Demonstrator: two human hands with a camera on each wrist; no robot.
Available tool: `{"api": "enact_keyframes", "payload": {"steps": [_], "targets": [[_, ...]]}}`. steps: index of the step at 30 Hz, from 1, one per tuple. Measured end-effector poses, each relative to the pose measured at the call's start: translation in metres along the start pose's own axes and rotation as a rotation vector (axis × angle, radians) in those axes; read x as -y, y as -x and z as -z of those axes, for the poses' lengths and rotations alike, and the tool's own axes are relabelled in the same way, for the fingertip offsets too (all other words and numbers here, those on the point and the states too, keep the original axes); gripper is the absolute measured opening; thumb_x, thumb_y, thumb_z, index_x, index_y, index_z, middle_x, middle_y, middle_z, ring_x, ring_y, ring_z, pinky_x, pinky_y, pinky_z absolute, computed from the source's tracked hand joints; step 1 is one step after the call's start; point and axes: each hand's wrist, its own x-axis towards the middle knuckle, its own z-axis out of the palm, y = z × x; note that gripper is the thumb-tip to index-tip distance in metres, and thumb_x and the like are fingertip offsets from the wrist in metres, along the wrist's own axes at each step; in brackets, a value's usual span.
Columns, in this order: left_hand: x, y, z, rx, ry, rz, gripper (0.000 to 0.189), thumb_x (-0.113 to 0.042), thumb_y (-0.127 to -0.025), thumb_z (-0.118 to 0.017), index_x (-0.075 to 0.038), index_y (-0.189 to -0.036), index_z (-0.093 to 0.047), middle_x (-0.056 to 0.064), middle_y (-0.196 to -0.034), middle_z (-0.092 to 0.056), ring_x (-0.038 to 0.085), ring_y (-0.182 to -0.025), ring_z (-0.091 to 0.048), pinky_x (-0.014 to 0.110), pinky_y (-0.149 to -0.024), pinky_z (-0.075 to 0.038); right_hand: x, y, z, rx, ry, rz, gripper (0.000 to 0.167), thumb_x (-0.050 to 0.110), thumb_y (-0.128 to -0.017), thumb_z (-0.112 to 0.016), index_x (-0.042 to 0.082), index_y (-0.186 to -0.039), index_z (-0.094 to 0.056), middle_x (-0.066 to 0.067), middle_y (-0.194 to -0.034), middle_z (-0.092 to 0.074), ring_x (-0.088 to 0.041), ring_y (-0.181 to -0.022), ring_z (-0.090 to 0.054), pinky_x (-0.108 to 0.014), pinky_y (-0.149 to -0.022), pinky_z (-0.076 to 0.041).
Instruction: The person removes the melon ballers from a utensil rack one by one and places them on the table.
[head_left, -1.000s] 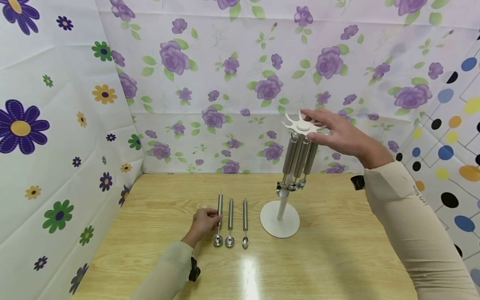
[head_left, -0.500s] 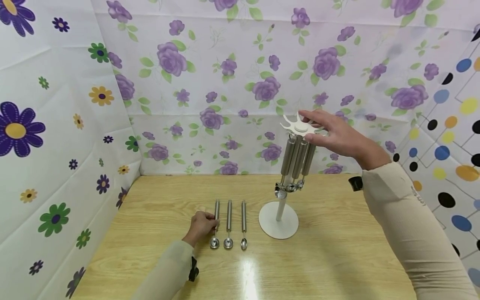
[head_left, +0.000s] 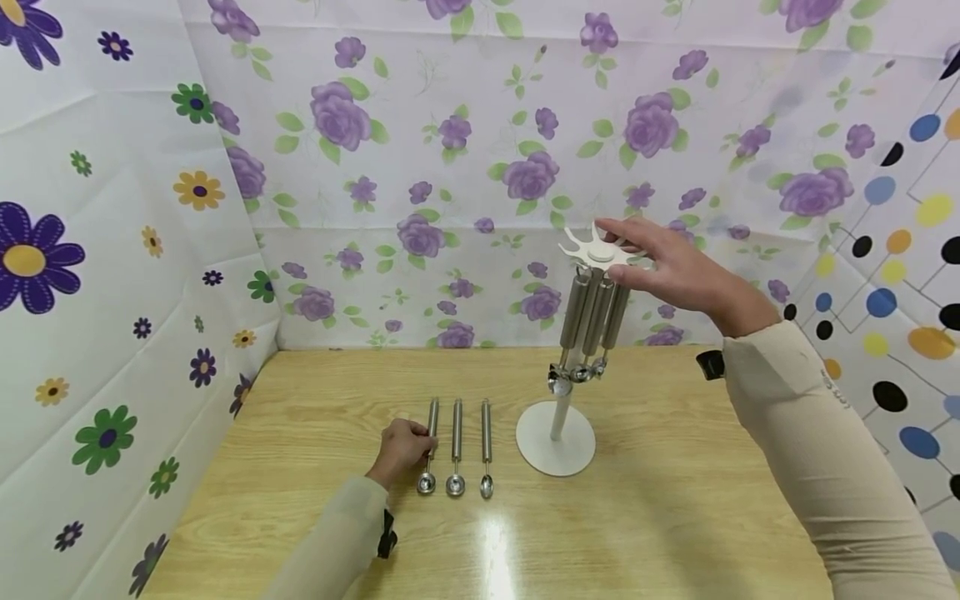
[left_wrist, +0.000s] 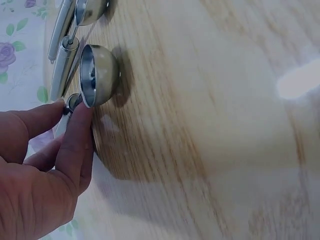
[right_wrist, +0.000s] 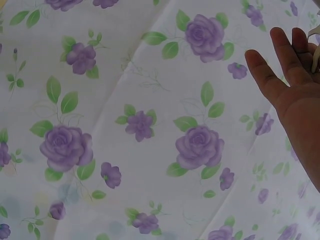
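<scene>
Silvery, the leftmost scoop is lying well inside the left edge of the table, the left hand pinching it in its grip. Another scoop and a spoon are lying beside it. With its grip, the right hand is clasping the white stand at the top, its base standing well apart from the right edge.

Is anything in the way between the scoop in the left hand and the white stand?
Yes. Between the leftmost scoop, held by the left hand, and the white stand, a middle scoop and a spoon lie on the table. The right hand also covers part of the stand's top.
</scene>
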Motion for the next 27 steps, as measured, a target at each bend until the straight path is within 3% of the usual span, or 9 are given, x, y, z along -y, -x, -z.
{"api": "enact_keyframes", "payload": {"steps": [6,11,18,23,27], "targets": [[-0.008,0.002,0.018,-0.006,-0.046,-0.023,0.035,-0.011,-0.090,-0.076,0.011,-0.116,-0.066,0.019,-0.100,-0.069,0.028,-0.082,-0.068,0.036,-0.068,-0.058,0.001,-0.001,0.000,0.001,0.007,0.005,0.070,0.041,-0.101,-0.056,0.013,-0.159,-0.028,-0.020,-0.144,-0.043,-0.043,-0.131,-0.042,-0.065,-0.105,-0.033],[-0.027,0.002,0.026,0.075,-0.107,-0.147,0.045,-0.016,-0.091,-0.076,0.008,-0.126,-0.062,0.016,-0.108,-0.067,0.028,-0.094,-0.064,0.036,-0.073,-0.058,0.000,0.000,0.001,0.000,0.008,0.002,0.071,0.041,-0.101,-0.056,0.012,-0.159,-0.028,-0.021,-0.144,-0.043,-0.043,-0.130,-0.042,-0.064,-0.105,-0.033],[-0.082,0.012,0.016,0.172,-0.042,-0.258,0.037,-0.018,-0.091,-0.076,-0.001,-0.124,-0.068,0.005,-0.102,-0.065,0.019,-0.093,-0.061,0.034,-0.076,-0.055,0.003,0.002,0.001,-0.001,0.017,-0.011,0.070,0.042,-0.101,-0.056,0.012,-0.159,-0.028,-0.021,-0.144,-0.043,-0.042,-0.129,-0.043,-0.064,-0.104,-0.034],[-0.122,0.022,0.006,0.226,-0.007,-0.378,0.036,-0.017,-0.091,-0.076,-0.002,-0.123,-0.068,0.004,-0.104,-0.067,0.017,-0.093,-0.062,0.032,-0.076,-0.056,0.006,0.002,0.001,0.007,0.032,-0.022,0.069,0.039,-0.103,-0.054,0.011,-0.159,-0.027,-0.021,-0.144,-0.043,-0.043,-0.129,-0.043,-0.064,-0.104,-0.035],[-0.146,0.027,0.000,0.249,0.026,-0.446,0.034,-0.015,-0.092,-0.075,-0.002,-0.123,-0.068,0.005,-0.103,-0.066,0.017,-0.092,-0.062,0.030,-0.076,-0.056,0.007,0.003,0.002,0.018,0.046,-0.039,0.068,0.036,-0.103,-0.054,0.010,-0.159,-0.026,-0.021,-0.144,-0.042,-0.042,-0.130,-0.043,-0.063,-0.105,-0.034]]}}
